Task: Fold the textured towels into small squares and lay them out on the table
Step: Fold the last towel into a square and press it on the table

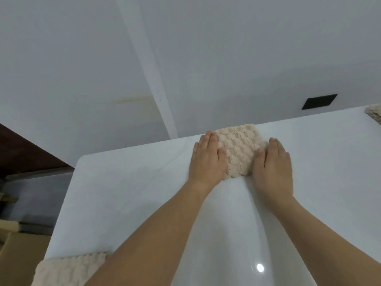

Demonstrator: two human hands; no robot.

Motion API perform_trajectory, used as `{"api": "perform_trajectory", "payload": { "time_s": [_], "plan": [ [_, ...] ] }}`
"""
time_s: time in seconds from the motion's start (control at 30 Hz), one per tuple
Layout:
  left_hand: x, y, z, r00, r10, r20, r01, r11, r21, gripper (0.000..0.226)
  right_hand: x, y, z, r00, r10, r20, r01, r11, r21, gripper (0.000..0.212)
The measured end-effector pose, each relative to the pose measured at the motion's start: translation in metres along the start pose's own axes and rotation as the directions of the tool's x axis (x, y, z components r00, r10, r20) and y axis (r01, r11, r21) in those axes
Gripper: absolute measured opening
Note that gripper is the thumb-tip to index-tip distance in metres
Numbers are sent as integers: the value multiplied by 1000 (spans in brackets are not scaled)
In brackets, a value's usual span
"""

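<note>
A beige, bumpy towel [239,150] folded into a small square lies near the far edge of the white table [132,195]. My left hand [208,158] lies flat on the towel's left side, fingers straight. On the towel's right side, my right hand [274,164] presses flat as well, thumb on the cloth. Another beige towel [70,268] shows at the table's near left corner, partly cut off by the frame. A third towel [374,114] peeks in at the far right edge.
A white wall with a pale vertical strip [152,71] rises behind the table, and a dark rectangle [319,101] sits on the wall at the right. Left of the table lie a brown floor and dark furniture [22,155].
</note>
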State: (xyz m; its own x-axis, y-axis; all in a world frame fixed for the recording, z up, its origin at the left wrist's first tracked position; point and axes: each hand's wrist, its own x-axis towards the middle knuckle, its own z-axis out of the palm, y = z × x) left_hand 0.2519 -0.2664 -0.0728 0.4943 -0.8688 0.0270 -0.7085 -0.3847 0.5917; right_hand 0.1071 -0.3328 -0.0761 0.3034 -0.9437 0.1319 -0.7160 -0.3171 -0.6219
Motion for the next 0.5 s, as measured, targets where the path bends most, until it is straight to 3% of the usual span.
{"api": "perform_trajectory", "payload": {
  "time_s": [0.1, 0.23, 0.37, 0.5],
  "plan": [
    [6, -7, -20, 996, 65, 60, -49, 967, -248, 44, -21, -26, 8, 955, 245, -166, -208, 955, 212, 52],
    [43, -25, -45, 987, 97, 128, -23, 872, -488, 36, -34, -58, 24, 857, 449, -252, -302, 835, 460, 63],
    [95, -27, -44, 975, 120, 185, 40, 730, -682, 38, -28, -73, 42, 773, 534, -341, -270, 765, 585, 67],
    [128, -9, -36, 931, 164, 326, 173, 587, -791, 38, -19, -76, 57, 760, 522, -387, -252, 786, 564, 66]
  ]
}}
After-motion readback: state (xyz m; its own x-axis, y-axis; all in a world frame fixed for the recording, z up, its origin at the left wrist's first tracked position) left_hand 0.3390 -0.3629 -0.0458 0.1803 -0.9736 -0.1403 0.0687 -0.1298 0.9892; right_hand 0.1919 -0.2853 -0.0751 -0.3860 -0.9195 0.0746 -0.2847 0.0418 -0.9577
